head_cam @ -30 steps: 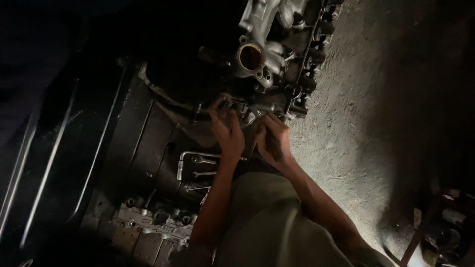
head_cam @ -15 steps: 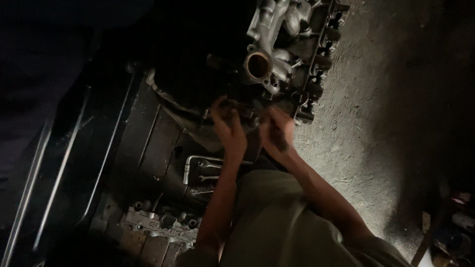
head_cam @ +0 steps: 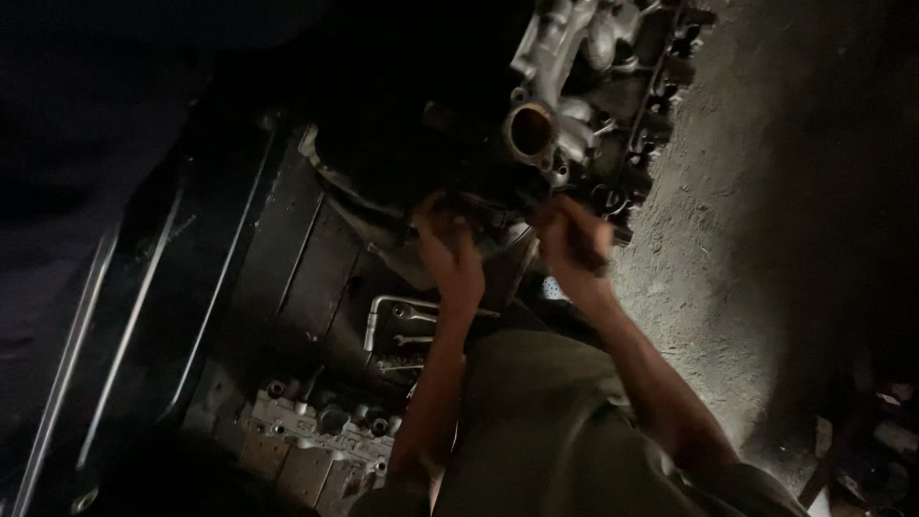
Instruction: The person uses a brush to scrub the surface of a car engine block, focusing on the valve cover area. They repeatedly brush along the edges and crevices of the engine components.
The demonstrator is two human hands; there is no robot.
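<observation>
A grey metal engine (head_cam: 593, 86) with a round open port (head_cam: 529, 127) lies on the ground, its lower side in deep shadow. My left hand (head_cam: 450, 257) presses against the dark underside of the engine, fingers reaching into the shadow; what they hold is hidden. A little to the right, my right hand (head_cam: 571, 239) is closed in a fist against the engine's edge, around what looks like a short dark tool. Both forearms rise from my olive-clad knee (head_cam: 546, 431) at the bottom.
Several spanners (head_cam: 402, 325) lie on a dark ribbed mat (head_cam: 297, 278) under my left arm. A pale cast engine part (head_cam: 316, 445) sits at the lower left. Rough concrete floor (head_cam: 766, 239) spreads right. Dim clutter (head_cam: 881, 450) sits at the bottom right.
The view has swung so the engine sits higher and further right. My hands have drawn slightly apart and stay at the engine's lower edge.
</observation>
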